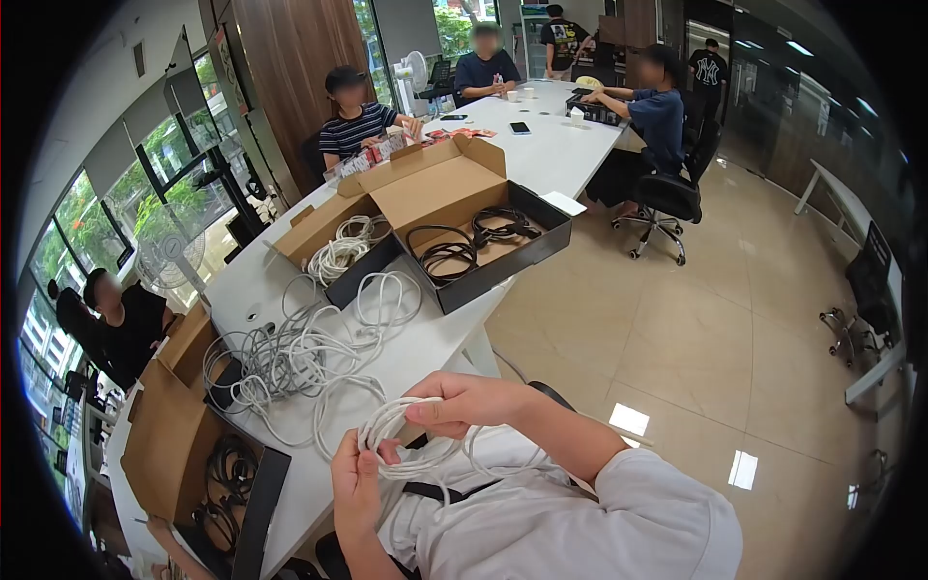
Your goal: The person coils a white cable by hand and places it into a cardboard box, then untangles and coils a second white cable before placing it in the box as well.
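Close in front of my body, a loosely coiled white cable [391, 425] is held between my two hands. My left hand [358, 480] grips the coil from below, thumb against the loops. From the right, my right hand [462, 402] pinches the upper strands between thumb and fingers. Loose lengths of the coil hang over my lap and white shirt. Just beyond my hands, a tangle of white and grey cables [290, 360] spreads over the white table [253, 280].
Coiled black cables lie in an open cardboard box [512, 259]; beside it, another box [302, 235] holds white cables. At left, a third box [268, 507] contains black cables. Several people sit around the table. An office chair [677, 198] stands at right.
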### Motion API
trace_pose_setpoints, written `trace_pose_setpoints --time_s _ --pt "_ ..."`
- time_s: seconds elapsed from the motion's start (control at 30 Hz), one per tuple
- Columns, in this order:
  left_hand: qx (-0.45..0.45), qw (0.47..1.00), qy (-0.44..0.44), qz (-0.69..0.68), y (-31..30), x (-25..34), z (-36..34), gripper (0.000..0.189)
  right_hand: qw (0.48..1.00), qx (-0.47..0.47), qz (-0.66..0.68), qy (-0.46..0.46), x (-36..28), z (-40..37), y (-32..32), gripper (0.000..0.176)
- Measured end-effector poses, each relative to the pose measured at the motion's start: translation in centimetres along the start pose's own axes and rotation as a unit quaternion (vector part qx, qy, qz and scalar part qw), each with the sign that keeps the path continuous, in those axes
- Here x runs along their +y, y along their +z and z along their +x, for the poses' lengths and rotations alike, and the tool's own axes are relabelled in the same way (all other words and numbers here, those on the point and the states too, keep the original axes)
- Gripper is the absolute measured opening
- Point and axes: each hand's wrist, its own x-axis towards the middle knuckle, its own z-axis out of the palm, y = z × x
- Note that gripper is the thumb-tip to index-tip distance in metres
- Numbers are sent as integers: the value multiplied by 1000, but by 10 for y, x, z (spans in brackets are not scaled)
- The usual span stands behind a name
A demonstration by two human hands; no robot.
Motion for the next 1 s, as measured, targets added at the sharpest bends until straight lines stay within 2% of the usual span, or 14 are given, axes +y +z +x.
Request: trace_pose_setpoints --time_s 0.1,0.2,0.3,0.33,0.4,0.5,0.53,0.6,0.63,0.67,0.77,0.87,1.0 --pt "31 984 -7 -177 32 2 5 42 998 23 -61 -14 -4 -4 -5 33" --pt "-84 936 -50 -338 21 -20 4 42 998 39 -45 -7 -3 -4 -11 33" --pt "-42 927 -134 -349 16 -27 11 44 997 73 -13 6 2 -1 -19 35" --pt "-59 914 -153 -370 13 -24 16 46 996 86 -7 11 3 1 -20 36" --pt "-91 886 -190 -412 7 -19 23 51 998 54 3 25 1 4 -21 35" --pt "-81 885 -190 -418 5 -25 19 53 999 38 9 32 -3 9 -21 29" --pt "-52 888 -182 -418 6 -23 19 52 999 39 10 32 -5 11 -20 27" --pt "11 893 -168 -418 10 -18 20 51 992 115 -57 -12 -4 16 -16 25" --pt "34 879 -162 -447 8 -17 21 49 984 150 -86 -31 -2 20 -14 26" --pt "61 864 -154 -474 5 -17 24 47 984 138 -106 -40 0 20 -19 41" --pt "151 843 -110 -505 -12 -12 26 42 952 205 -187 -130 17 16 -17 53" --pt "185 844 -49 -502 -31 -9 24 42 932 161 -313 -85 23 6 -12 68" --pt "198 839 -23 -506 -40 -2 20 41 778 230 -581 -63 34 10 -6 68"
